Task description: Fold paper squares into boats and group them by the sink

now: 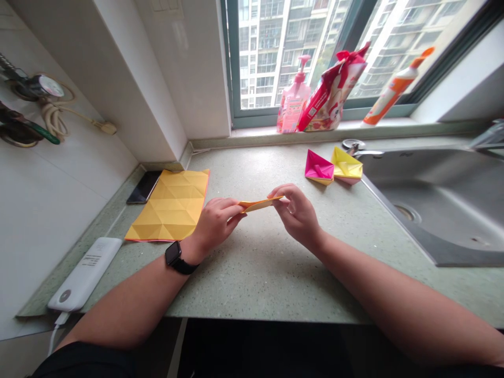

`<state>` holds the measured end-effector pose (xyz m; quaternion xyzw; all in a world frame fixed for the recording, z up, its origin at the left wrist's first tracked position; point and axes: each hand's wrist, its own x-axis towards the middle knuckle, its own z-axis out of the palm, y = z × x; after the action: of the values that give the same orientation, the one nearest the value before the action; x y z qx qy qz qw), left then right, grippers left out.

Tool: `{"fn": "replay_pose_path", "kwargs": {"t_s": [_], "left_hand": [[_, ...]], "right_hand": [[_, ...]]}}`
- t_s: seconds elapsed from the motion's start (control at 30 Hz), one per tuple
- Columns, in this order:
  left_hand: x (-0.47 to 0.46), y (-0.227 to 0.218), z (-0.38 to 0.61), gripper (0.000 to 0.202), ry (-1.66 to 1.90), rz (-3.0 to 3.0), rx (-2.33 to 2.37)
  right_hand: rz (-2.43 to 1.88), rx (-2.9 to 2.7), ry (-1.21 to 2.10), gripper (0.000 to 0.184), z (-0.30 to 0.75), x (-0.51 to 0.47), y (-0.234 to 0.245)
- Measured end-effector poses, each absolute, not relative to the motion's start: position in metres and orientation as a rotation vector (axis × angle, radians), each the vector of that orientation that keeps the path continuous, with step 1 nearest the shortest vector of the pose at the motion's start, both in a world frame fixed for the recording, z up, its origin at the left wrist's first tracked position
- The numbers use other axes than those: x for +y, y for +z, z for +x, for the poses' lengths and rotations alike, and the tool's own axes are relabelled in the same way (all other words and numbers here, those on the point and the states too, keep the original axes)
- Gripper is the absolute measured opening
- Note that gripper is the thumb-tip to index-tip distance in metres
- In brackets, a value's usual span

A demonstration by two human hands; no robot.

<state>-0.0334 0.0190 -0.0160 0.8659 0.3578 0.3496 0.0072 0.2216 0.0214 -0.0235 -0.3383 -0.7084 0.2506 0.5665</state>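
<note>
Well, from my head camera I saw my left hand (pixel 216 223) and right hand (pixel 297 214) raised just above the middle of the tabletop (pixel 268 273), both closed in a pinch on a folded paper strip (pixel 258 205), orange on one side and yellow on the other. My left fingers (pixel 232 210) gripped its left end, and my right fingers (pixel 275 193) held its right end. The strip spanned the short gap between my hands. A black watch (pixel 173 253) sat on my left wrist.

To the left lay a creased yellow paper sheet (pixel 165 206), partly under the heel of my left hand's shadow, with a black phone (pixel 144 187) at its upper corner and a white power bank (pixel 84 274) near the lower left edge. At upper right, a pink paper fold (pixel 318 167) and a yellow paper fold (pixel 346 165) stood just beside each other, close to a steel sink (pixel 441 205).

Pulling unevenly could have torn the thin strip along a crease, and a loosened pinch could have let it spring open. Any water near the sink could have softened the paper.
</note>
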Motion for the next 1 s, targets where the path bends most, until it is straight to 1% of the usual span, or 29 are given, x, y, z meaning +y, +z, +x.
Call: {"fn": "replay_pose_path", "kwargs": {"t_s": [0.07, 0.13, 0.23, 0.33, 0.57, 0.6, 0.67, 0.73, 0.77, 0.8, 0.83, 0.93, 1.0], "left_hand": [[0.018, -0.018, -0.033, 0.006, 1.188, 2.687, 1.113], [0.017, -0.021, -0.033, 0.01, 1.261, 2.654, 1.131], [0.013, -0.023, -0.032, 0.021, 1.281, 2.571, 1.163], [0.009, -0.02, -0.031, 0.028, 1.211, 2.437, 1.139], [0.01, -0.012, -0.026, 0.029, 1.009, 2.004, 0.976], [0.011, -0.012, -0.025, 0.03, 0.982, 1.95, 0.953], [0.013, -0.014, -0.024, 0.032, 0.944, 1.846, 0.942], [0.016, -0.018, -0.023, 0.032, 0.933, 1.757, 0.997], [0.017, -0.02, -0.022, 0.031, 0.937, 1.72, 1.045], [0.018, -0.023, -0.021, 0.029, 0.945, 1.691, 1.093], [0.02, -0.025, -0.021, 0.026, 0.952, 1.673, 1.132], [0.023, -0.03, -0.018, 0.018, 0.967, 1.706, 1.187], [0.023, -0.031, -0.015, 0.016, 0.955, 1.783, 1.195]], "right_hand": [[-0.798, -1.708, 0.638, 0.015, 0.221, 0.025, -0.028], [-0.803, -1.768, 0.68, 0.021, 0.222, 0.028, -0.031], [-0.837, -1.832, 0.701, 0.021, 0.223, 0.032, -0.034], [-0.868, -1.84, 0.699, 0.02, 0.225, 0.033, -0.034], [-0.832, -1.873, 0.838, 0.02, 0.224, 0.033, -0.035], [-0.848, -1.868, 0.841, 0.023, 0.224, 0.034, -0.036], [-0.913, -1.84, 0.788, 0.034, 0.225, 0.035, -0.038], [-0.977, -1.81, 0.63, 0.048, 0.226, 0.036, -0.038], [-0.994, -1.809, 0.525, 0.052, 0.227, 0.037, -0.038], [-0.997, -1.825, 0.42, 0.052, 0.228, 0.037, -0.037], [-0.99, -1.858, 0.326, 0.048, 0.229, 0.037, -0.036], [-0.964, -2.035, 0.166, 0.024, 0.23, 0.036, -0.034], [-0.97, -2.158, 0.133, 0.016, 0.229, 0.035, -0.036]]}}
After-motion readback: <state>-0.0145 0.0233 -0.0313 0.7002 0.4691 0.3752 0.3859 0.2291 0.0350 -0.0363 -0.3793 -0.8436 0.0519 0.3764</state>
